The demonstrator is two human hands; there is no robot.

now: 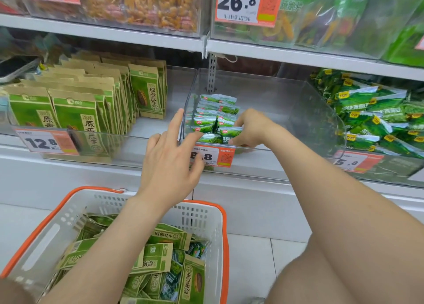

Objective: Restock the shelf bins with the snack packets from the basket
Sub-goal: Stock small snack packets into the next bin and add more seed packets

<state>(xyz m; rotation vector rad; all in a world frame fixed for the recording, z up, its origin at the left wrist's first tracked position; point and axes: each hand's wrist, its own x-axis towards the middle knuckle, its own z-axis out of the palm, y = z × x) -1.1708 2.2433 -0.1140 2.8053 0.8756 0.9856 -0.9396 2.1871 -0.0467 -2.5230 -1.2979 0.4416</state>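
Observation:
A clear shelf bin [270,110] in the middle holds two short rows of small green-and-white snack packets [207,120] at its left side. My right hand [250,126] reaches over the bin's front rim and pinches the front small packet [231,132] of the right row. My left hand [171,159] is outside the bin with fingers straight, index finger touching the bin's left wall, the others in front of the orange price tag [218,156]. Below, a white basket with an orange rim [202,214] holds several green kraft packets [158,255] and small green packets.
Left of the bin stand rows of green kraft seed packets [75,113] behind a 12.8 tag [43,143]. The bin to the right is heaped with green pea packets [376,117]. The shelf above [298,55] carries bins of dried fruit. My bare knee [321,276] is at lower right.

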